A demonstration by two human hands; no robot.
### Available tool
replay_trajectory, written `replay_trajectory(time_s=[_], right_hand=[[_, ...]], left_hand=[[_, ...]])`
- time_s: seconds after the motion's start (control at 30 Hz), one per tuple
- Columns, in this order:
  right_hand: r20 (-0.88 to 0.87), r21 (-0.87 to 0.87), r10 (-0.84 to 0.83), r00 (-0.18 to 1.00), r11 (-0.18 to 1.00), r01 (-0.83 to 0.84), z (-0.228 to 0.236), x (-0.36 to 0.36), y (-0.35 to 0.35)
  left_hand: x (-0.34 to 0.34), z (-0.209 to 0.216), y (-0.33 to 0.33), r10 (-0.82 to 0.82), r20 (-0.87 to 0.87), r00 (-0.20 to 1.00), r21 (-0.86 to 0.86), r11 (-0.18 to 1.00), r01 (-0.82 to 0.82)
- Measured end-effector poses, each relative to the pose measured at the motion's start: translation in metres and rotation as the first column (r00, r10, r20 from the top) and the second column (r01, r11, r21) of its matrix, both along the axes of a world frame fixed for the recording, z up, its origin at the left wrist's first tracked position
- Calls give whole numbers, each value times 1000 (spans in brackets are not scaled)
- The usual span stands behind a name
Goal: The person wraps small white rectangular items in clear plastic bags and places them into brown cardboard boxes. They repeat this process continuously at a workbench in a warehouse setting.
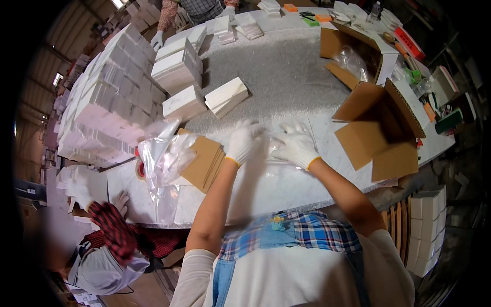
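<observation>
Both my hands wear white knitted gloves over the marble-topped table. My left hand (244, 141) is beside a clear plastic sheet or bag (271, 168), its fingers stretched forward and slightly blurred. My right hand (296, 145) lies palm down on the same plastic with fingers spread. Part of the plastic is hidden under the hands. Beyond my left hand, a few white, grey-veined tiles (226, 96) lie slightly fanned. Left of it are flat brown cardboard pieces (202, 162) and a heap of clear plastic bags (162, 153).
An open cardboard box (376, 133) stands at right, with another box (376, 59) holding plastic behind it. Tall tile stacks (115, 97) fill the left. A tape roll (140, 169) sits by the bags. Co-workers (115, 238) are at lower left and across the table (197, 10).
</observation>
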State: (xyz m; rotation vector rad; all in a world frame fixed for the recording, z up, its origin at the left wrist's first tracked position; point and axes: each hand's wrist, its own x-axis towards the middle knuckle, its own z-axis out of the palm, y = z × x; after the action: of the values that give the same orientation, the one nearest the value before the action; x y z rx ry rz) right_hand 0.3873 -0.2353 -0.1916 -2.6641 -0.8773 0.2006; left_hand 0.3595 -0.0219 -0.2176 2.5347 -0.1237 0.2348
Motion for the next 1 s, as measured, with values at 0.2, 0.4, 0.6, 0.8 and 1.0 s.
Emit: replay_trajectory(time_s=[0.2, 0.4, 0.6, 0.8, 1.0], right_hand=[[-650, 464, -18, 760, 783, 416, -25, 33, -15], [-714, 563, -35, 699, 566, 602, -23, 49, -39], [-774, 570, 120, 621, 558, 603, -15, 59, -39], [-802, 570, 210, 560, 551, 610, -38, 83, -34], [-824, 428, -22, 566, 629, 649, -51, 94, -35]], left_hand=[[20, 69, -26, -27, 340, 940, 120, 993, -15], [15, 42, -10, 334, -84, 939, -303, 889, -343], [-2, 10, -17, 40, -481, 876, -150, 980, -128], [10, -1, -36, -29, -559, 829, -488, 820, -300], [10, -27, -47, 123, -491, 862, -601, 668, -438]])
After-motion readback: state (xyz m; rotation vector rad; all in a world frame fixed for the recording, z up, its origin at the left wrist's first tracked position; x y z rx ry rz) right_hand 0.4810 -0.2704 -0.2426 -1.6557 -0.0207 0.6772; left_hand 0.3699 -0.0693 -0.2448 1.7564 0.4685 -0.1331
